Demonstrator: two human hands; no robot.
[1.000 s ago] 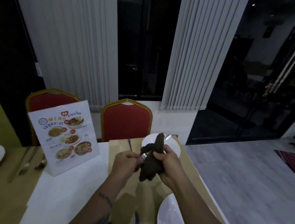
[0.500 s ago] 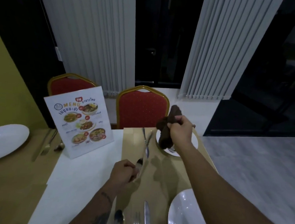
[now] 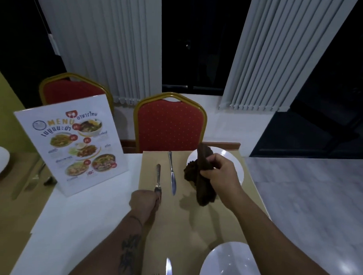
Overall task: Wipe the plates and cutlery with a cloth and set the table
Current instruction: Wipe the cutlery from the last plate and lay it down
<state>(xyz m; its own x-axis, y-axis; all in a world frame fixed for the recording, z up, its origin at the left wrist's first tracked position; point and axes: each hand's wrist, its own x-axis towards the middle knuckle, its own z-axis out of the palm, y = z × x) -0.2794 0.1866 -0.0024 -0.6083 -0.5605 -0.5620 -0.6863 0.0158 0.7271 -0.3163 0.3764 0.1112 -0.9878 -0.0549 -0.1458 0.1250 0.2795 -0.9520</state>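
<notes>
Head view: right hand point(image 3: 220, 172) clutching the cloth point(image 3: 204, 190), left hand point(image 3: 143, 201) gripping the fork point(image 3: 158, 175), which I'd lay parallel to the knife point(image 3: 172, 174).

Light: we see a dim room, the windows point(image 3: 191, 44) black across the top.
Glare: we spot bright dots on the near plate point(image 3: 233, 264), lower right.
Shadows: we find soft dark patches on the mat point(image 3: 168, 226) beneath the cloth point(image 3: 203, 192).
Distortion: we see the blinds point(image 3: 273, 54) lean outward at both edges.
Focus: we read the menu card point(image 3: 72, 145) clearly.
</notes>
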